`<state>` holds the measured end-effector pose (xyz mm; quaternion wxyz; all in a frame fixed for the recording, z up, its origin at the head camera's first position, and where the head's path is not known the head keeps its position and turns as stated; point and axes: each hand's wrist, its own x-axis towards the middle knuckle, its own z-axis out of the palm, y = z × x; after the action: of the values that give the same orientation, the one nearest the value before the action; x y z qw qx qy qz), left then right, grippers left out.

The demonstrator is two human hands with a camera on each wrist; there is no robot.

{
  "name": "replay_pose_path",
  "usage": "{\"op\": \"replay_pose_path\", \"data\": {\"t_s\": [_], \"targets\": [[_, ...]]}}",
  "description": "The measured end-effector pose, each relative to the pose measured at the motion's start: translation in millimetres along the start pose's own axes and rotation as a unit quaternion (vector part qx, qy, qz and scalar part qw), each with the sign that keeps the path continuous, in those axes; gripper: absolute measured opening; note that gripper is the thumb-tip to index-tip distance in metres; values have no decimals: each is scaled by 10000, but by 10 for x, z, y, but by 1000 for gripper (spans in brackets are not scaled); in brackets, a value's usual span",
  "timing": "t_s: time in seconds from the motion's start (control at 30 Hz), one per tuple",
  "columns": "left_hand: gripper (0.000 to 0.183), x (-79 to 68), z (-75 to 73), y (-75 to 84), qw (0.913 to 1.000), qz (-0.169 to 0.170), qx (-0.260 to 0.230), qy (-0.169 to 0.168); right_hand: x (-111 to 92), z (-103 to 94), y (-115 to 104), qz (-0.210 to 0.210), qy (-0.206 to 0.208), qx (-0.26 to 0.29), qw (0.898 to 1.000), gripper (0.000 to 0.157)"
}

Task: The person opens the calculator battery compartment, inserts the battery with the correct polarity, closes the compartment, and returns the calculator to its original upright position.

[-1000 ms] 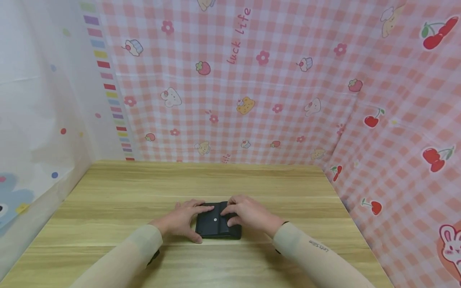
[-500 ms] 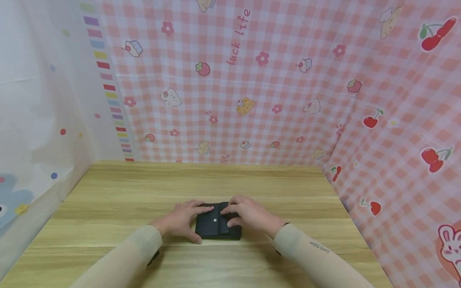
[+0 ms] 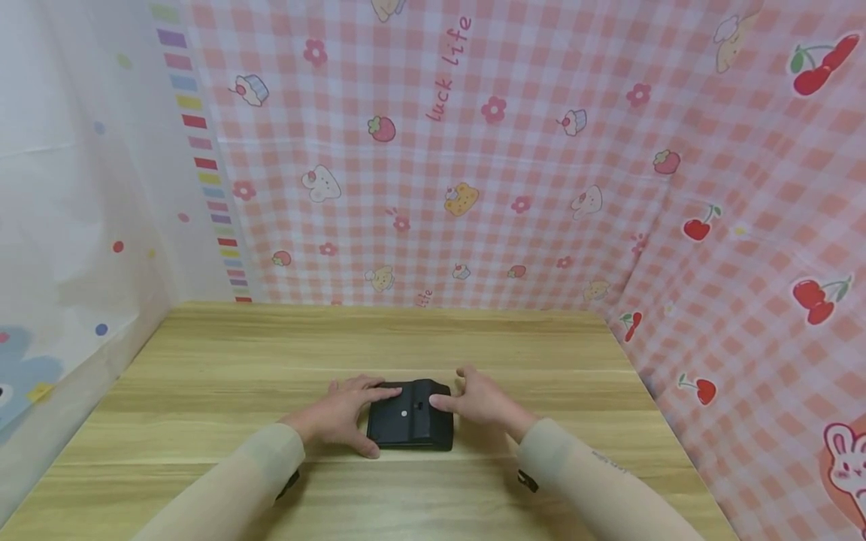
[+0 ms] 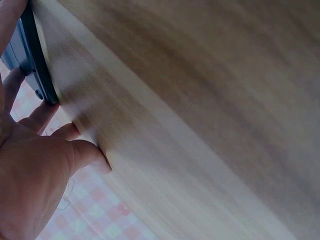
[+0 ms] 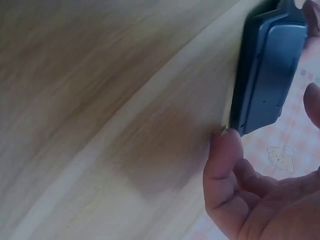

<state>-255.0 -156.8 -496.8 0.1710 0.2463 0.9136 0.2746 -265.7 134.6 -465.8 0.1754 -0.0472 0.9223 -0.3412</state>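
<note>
A flat black plastic device with a raised right part lies on the wooden table; its exact kind cannot be told. It bears a small white dot, and beside that a small dark notch shows on the raised part. My left hand holds the device's left side, thumb at the near corner and index fingertip on top. At the right side is my right hand, its thumb over the raised part. In the right wrist view one fingertip is by the device's corner, while the thumb is apart from it.
The wooden table extends around the device. Behind it hangs a pink checked cloth, which also covers the right side. A white dotted cloth hangs at the left.
My right hand has drawn back to the right from the top of the raised part, uncovering it and its dark notch. The left hand and the device keep their places.
</note>
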Motion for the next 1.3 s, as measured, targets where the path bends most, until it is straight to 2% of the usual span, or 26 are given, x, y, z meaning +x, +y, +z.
{"op": "replay_pose_path", "data": {"t_s": [0.2,0.63,0.97,1.13,1.3], "targets": [[102,6,4,-7,10000,-13,44,-17,-33,19,-23,255,-205,-35,9995,105],[102,20,-3,12,10000,22,42,-25,25,101,-19,299,-234,-162,9991,108],[102,4,-15,20,10000,61,4,-44,27,82,-71,228,-379,-178,9989,95],[102,4,-11,7,10000,76,9,-36,50,68,-92,262,-567,-120,9980,94],[102,14,1,-8,10000,61,14,-40,57,69,-82,306,-585,-83,9978,93]]}}
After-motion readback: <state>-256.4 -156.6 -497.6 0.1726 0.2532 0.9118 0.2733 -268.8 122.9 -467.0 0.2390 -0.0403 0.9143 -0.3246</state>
